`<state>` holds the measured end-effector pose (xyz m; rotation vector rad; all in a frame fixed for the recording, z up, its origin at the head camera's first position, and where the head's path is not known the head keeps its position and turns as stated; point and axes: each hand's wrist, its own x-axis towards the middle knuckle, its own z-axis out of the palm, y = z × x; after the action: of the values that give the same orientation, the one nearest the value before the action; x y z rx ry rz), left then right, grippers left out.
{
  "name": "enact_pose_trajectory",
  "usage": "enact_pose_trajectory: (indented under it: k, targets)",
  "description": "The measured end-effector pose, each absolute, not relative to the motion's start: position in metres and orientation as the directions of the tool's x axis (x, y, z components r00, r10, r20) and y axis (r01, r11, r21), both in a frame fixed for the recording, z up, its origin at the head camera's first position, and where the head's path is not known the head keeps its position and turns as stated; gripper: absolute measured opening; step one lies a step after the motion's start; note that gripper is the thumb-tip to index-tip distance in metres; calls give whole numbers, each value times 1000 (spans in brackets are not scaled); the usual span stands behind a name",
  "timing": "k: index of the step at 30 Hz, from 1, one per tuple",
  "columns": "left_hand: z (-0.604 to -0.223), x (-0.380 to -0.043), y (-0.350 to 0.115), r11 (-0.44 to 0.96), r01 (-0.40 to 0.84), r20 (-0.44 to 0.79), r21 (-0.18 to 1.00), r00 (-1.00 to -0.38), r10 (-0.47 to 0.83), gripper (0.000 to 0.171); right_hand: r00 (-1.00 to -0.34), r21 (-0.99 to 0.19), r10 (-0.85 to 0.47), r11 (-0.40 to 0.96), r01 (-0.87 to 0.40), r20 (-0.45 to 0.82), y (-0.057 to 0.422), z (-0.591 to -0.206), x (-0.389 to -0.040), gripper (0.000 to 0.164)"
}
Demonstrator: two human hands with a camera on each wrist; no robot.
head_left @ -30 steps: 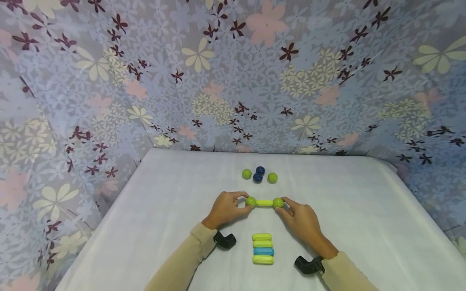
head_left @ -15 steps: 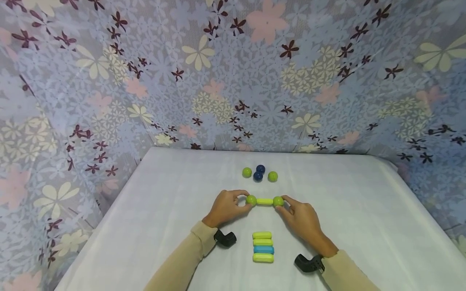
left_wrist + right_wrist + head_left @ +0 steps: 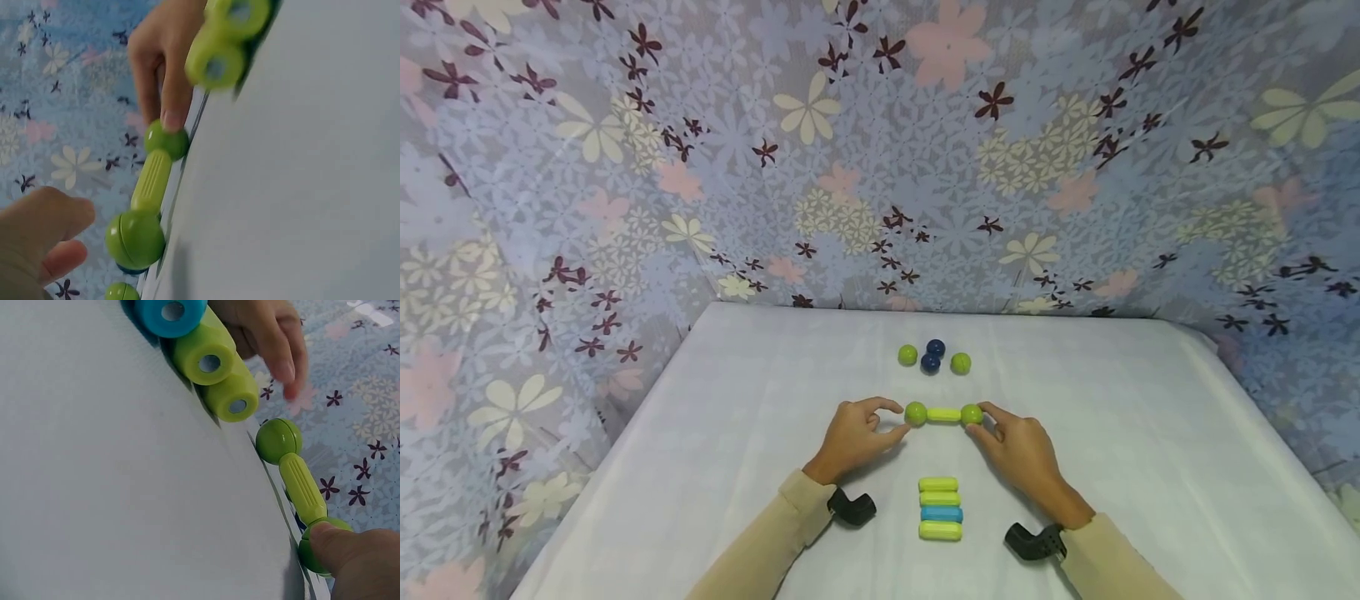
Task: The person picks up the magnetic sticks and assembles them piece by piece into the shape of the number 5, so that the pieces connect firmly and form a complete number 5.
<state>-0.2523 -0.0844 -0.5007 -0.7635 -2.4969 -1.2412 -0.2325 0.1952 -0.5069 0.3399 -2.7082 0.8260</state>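
Observation:
A yellow-green rod [image 3: 943,415] joins two green balls into one dumbbell-shaped piece lying on the white table. Its right ball [image 3: 972,415] is pinched between the thumb and index finger of my right hand [image 3: 1021,454]. By the left ball [image 3: 915,413] my left hand [image 3: 853,437] stands with thumb and index finger apart, holding nothing. In the left wrist view a gap shows between those fingers and the near ball [image 3: 134,239]. The right wrist view has my right thumb pressed on the other ball [image 3: 325,545].
Nearer the front, several ridged rods lie side by side, yellow-green ones and a blue rod [image 3: 942,514]. Farther back sit two dark blue balls [image 3: 930,362], flanked by a green ball [image 3: 907,355] and another green ball [image 3: 960,363]. A flowered cloth [image 3: 880,167] hangs behind the table.
My left hand has let go of the left ball and drawn back a little to the left. The right hand keeps its pinch, and the joined piece stays in place.

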Motion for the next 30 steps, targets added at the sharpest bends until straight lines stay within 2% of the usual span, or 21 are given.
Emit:
enact_pose_trajectory:
  k: [4,10,22,30]
  targets:
    - [-498,-230,-86,437,535,372,723,-834,407,15,-927,-499,-140,809,-309,347,195,-504,-234,46]
    - [-497,-205,-83,448,552,268,703,-790,551,18,-929,-492,-137,817,-302,343,194,-503,-235,45]
    - [-500,-201,-76,525,648,281,551,-737,615,21,-929,-485,-139,821,-302,343,195,-504,-233,47]
    - [-501,-198,-74,560,651,288,512,-744,603,19,-934,-495,-147,815,-301,326,194,-506,-234,47]
